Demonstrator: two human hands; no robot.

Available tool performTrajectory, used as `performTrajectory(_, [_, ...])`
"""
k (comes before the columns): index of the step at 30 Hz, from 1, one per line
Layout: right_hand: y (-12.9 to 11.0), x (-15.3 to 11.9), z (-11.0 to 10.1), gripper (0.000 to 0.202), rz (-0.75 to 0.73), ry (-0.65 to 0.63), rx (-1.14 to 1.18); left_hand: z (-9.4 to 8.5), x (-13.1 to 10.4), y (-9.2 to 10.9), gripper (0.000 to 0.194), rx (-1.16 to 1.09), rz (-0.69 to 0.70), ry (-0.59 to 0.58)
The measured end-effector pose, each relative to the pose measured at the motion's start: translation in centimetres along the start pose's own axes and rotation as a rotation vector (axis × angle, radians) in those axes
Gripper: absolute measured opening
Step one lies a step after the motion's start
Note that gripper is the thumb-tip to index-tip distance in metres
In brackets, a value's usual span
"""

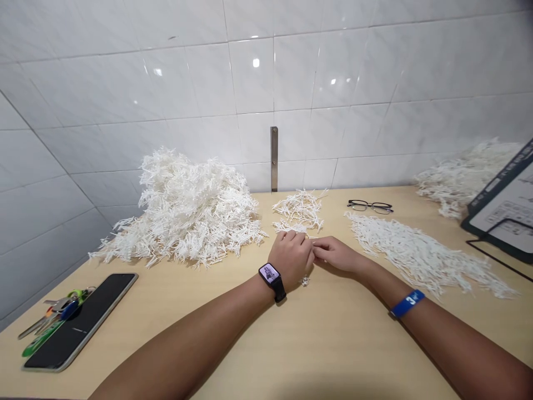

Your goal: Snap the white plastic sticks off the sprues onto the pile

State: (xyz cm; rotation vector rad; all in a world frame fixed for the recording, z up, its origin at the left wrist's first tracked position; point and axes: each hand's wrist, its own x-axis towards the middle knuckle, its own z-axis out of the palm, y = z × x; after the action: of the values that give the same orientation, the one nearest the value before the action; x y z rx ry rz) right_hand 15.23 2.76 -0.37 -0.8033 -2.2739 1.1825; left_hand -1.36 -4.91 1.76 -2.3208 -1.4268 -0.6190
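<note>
My left hand (291, 251), with a black watch at its wrist, is closed over a small bunch of thin white strands (305, 281). The tips of the bunch stick out below the hand; the rest is hidden by the fingers. My right hand (333, 253), a blue band on its forearm, meets the left with its fingertips pinched together; what they hold is hidden. Just beyond both hands lies a small loose heap of white strands (298, 208). To the right, more strands are spread in a flat layer (416, 253), lying mostly lengthwise.
A tall tangled pile of white strands (200, 208) stands at the left. Eyeglasses (370, 207) lie near the back. At the right are another strand pile (470, 172) and a dark-framed printed board (510, 205). A phone (89, 316) and keys (62, 305) rest front left.
</note>
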Motion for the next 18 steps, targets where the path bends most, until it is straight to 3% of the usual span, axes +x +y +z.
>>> performTrajectory(5, [-0.1, 0.2, -0.1, 0.026, 0.008, 0.008, -0.059, 0.9, 0.0, -0.4, 0.019, -0.182, -0.158, -0.07])
performTrajectory(10, [-0.2, 0.2, -0.3, 0.039, 0.026, -0.014, 0.048, 1.9, 0.4, -2.0, 0.023, -0.752, -0.372, -0.266])
performTrajectory(14, [-0.3, 0.2, -0.3, 0.044, 0.041, -0.023, 0.241, 2.0, 0.6, -3.1, 0.027, -1.161, -0.295, -0.29])
performTrajectory(18, [-0.5, 0.3, -0.1, 0.045, 0.08, -0.015, 0.356, 2.0, 0.8, -3.0, 0.028, -1.391, -0.302, -0.265])
